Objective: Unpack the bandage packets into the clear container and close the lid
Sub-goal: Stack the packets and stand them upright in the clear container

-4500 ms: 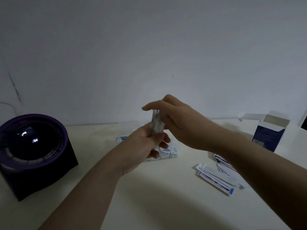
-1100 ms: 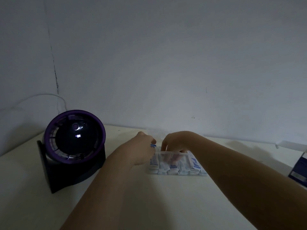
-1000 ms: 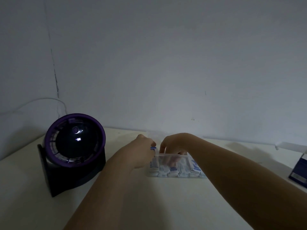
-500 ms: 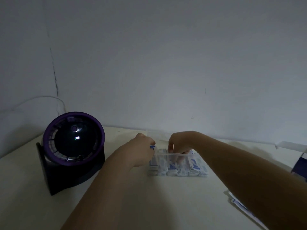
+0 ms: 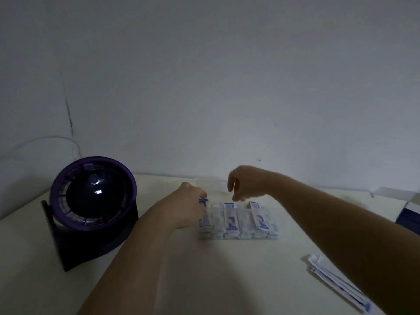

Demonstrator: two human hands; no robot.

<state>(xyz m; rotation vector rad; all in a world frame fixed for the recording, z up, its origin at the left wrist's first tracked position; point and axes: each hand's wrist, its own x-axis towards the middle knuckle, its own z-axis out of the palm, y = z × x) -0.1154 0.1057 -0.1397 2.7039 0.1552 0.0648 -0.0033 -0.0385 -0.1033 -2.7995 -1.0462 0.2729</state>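
Note:
The clear container [image 5: 271,223] lies on the table in the middle, with several white-and-blue bandage packets [image 5: 229,220] standing in a row inside it. Its lid [image 5: 210,184] shows only as a faint clear shape behind it. My left hand [image 5: 187,206] holds the container's left end with curled fingers. My right hand [image 5: 246,184] hovers just above the back of the container, fingers hanging loosely downward, with nothing visible in them. More loose packets [image 5: 336,280] lie in a pile at the near right.
A purple-rimmed dark round fan [image 5: 93,196] on a black stand sits at the left. An opened blue-and-white cardboard box [image 5: 406,212] stands at the right edge. The wall runs close behind the cream table [image 5: 227,280]. The light is dim.
My right hand has lifted out of the container and now hangs above it. My left hand has stayed at the container's left end.

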